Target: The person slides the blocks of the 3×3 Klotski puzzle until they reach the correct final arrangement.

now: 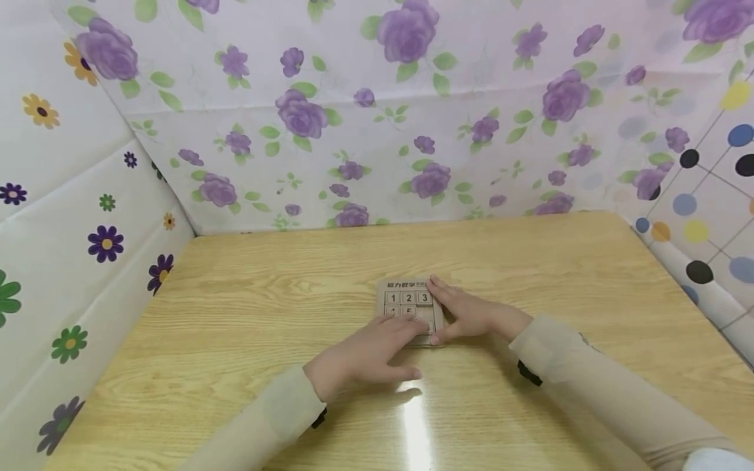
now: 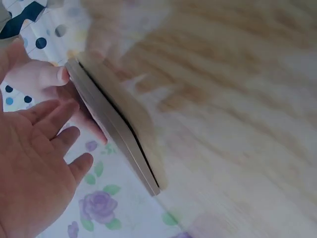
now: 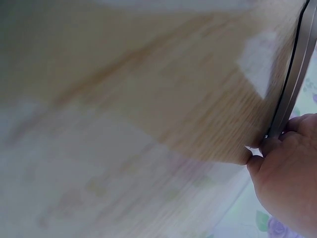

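A flat sliding number puzzle with printed characters along its top lies on the table, tiles 1, 2 and 3 showing in its upper row. My left hand reaches over the lower rows, fingers extended onto the tiles and thumb held off to the side. It hides most of the lower tiles. At the puzzle's right side, my right hand holds the frame, one finger by the upper corner and the thumb by the lower one. The left wrist view shows the puzzle's thin edge beside the left fingers.
The wood-grain table reflects a bright light near its front. A purple-flowered sheet hangs behind it. A daisy-print sheet stands on the left and a dotted one on the right.
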Available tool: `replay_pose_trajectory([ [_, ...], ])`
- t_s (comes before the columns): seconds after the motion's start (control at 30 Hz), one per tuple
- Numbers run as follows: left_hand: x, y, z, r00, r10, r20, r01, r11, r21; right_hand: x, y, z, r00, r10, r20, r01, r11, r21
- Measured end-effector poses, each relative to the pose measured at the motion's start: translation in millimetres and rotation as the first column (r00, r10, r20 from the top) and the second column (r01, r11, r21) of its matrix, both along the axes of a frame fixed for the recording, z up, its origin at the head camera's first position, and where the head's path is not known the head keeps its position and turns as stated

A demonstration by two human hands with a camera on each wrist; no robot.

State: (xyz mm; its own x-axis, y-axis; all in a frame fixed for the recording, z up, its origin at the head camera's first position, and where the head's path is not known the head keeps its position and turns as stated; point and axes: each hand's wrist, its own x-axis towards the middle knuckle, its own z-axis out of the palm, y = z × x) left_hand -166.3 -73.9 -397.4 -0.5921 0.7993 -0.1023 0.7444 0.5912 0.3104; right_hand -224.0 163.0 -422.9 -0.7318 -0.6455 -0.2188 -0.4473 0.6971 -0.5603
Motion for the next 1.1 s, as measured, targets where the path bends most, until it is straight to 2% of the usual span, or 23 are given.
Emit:
replay_pose_trajectory([
  [0.1,-0.1,-0.4,-1.4,1.000,-0.004,-0.002,0.004,1.000,-0.029,0.2,-1.3,1.7,1.000,0.004,-0.006,-0.004,1.000,-0.001],
  [0.3,-2.1,-0.6,-2.8,0.999,0.037,-0.005,-0.037,0.997,-0.068,1.7,-4.3,4.1,1.000,0.008,-0.007,-0.008,1.000,0.004],
  [0.5,-9.1,1.8,-3.7,0.997,0.073,0.005,-0.072,0.994,-0.082,4.7,-4.7,4.0,1.000,0.014,0.003,-0.014,1.000,-0.016],
  [0.7,-16.4,3.5,-3.5,0.997,0.066,0.029,-0.064,0.995,-0.076,3.4,-3.7,3.4,1.000,0.006,0.010,-0.006,1.000,-0.028],
  [0.9,-18.0,5.6,-11.0,0.997,0.068,0.036,-0.065,0.995,-0.079,2.1,-2.2,-9.2,1.000,0.011,-0.001,-0.011,1.000,-0.002],
  [1.1,-16.4,5.3,-19.6,0.996,0.083,0.033,-0.079,0.993,-0.093,3.5,-4.7,-19.9,0.999,0.001,0.043,0.000,1.000,-0.025],
])
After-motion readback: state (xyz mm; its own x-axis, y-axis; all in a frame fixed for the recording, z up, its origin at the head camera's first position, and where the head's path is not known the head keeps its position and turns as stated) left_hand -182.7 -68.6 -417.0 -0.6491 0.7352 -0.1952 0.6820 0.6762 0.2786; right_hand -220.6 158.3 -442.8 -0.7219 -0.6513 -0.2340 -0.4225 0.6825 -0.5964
